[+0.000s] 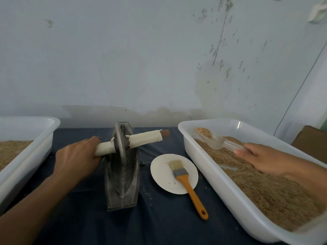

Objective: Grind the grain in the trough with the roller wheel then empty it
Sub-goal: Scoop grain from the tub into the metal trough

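1. I see a dark blue cloth (pixel 159 227) covering the table, with scattered grain specks on it and a stained pale wall behind.
2. On my right sits a big white tub (pixel 212 175) full of brown grain (pixel 265 188); a second white tub (pixel 35 138), also holding grain, is at the left edge, partly cut off.
3. Between the tubs stands the grey boat-shaped trough (pixel 122 183), its length running away from me. I cannot tell whether any grain lies inside it.
4. The roller wheel (pixel 120 140) stands upright in the far end of the trough, its cloth-wrapped axle handle (pixel 145 138) sticking out to both sides.
5. My left hand (pixel 77 160) is wrapped around the left end of that handle, fingers curled over it.
6. My right hand (pixel 261 156) is inside the right tub, pinching the handle of a clear plastic scoop (pixel 215 140), whose bowl carries grain at its far end.
7. Just beside the trough lies a white paper plate (pixel 162 175), with an orange-handled brush (pixel 184 177) resting across it, bristles on the plate and handle reaching onto the cloth.
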Motion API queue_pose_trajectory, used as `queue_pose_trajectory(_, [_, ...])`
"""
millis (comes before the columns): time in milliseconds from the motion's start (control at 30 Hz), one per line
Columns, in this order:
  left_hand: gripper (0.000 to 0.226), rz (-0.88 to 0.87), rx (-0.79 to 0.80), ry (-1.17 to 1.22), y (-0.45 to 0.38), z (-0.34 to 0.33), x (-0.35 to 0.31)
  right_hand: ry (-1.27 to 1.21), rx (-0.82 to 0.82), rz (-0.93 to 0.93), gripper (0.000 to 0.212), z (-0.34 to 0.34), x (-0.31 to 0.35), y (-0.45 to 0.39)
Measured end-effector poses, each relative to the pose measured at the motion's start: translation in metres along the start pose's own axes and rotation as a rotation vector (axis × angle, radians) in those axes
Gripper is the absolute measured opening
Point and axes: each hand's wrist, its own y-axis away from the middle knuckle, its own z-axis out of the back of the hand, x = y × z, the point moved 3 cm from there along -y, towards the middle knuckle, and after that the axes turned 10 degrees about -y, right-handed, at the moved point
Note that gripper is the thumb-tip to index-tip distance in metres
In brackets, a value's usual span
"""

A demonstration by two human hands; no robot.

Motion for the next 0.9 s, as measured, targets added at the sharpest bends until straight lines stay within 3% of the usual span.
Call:
queue_pose_trajectory(233, [0.028, 0.047, 0.078, 0.069, 0.000, 0.000, 0.001, -0.282, -0.017, -0.028, 0.051, 0.004, -0.006, 0.024])
queue_pose_trajectory(600, [0.025, 0.203, 0.160, 0.164, -0.008, 0.013, 0.013, -0.382, -0.185, 0.035, 0.059, 0.044, -0.030, 0.004])
queue_pose_trajectory(767, [0.020, 0.286, 0.154, 0.215, -0.009, 0.020, 0.015, -0.334, 0.019, 0.146, 0.060, 0.021, 0.060, 0.019])
queue_pose_trajectory(900, [0.021, 0.334, 0.121, 0.263, -0.010, 0.023, 0.019, -0.143, 0.047, 0.287, 0.066, -0.009, 0.144, 0.032])
